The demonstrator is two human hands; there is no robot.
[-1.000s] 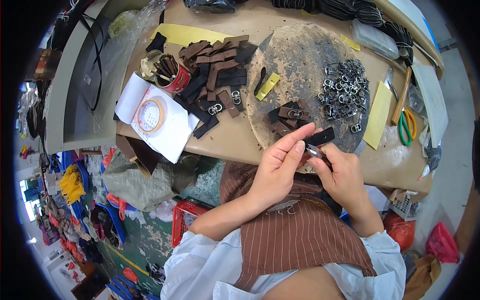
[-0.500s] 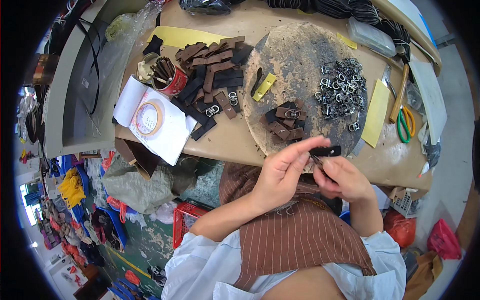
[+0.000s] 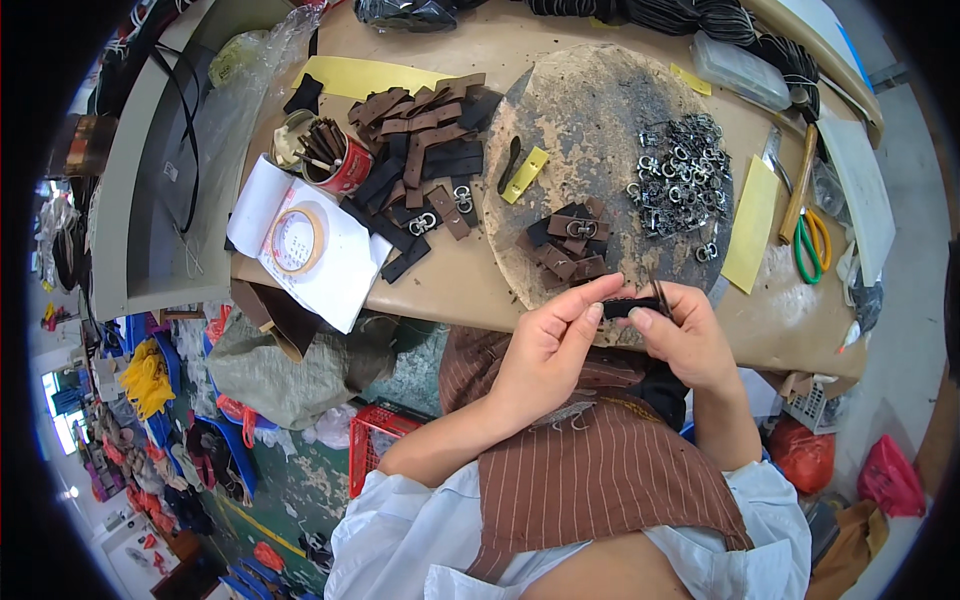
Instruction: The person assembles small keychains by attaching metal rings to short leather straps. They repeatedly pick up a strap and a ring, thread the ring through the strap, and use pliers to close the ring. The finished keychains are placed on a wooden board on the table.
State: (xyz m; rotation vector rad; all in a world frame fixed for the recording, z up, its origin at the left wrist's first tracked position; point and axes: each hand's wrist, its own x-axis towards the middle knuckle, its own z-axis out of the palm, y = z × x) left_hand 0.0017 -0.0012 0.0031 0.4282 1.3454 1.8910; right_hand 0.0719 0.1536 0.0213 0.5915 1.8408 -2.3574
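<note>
A short black strap piece is stretched between my two hands at the near edge of the round worn board. My left hand pinches its left end between thumb and fingers. At the other end my right hand closes on the strap with thumb and forefinger. A thin, dark, pointed tool sticks up from the right fingers; its kind is unclear. Just beyond my hands lies a small pile of brown and black strap pieces, with a metal swivel clasp on top.
Metal clasps crowd the board's right side. A bigger strap heap lies left of it. A red can of sticks and a tape roll on papers stand farther left. Scissors and a hammer lie right.
The strap piece has turned and shifted slightly left, now stretched between both hands. The pointed tool has swung from pointing left across the strap to standing up by my right fingers.
</note>
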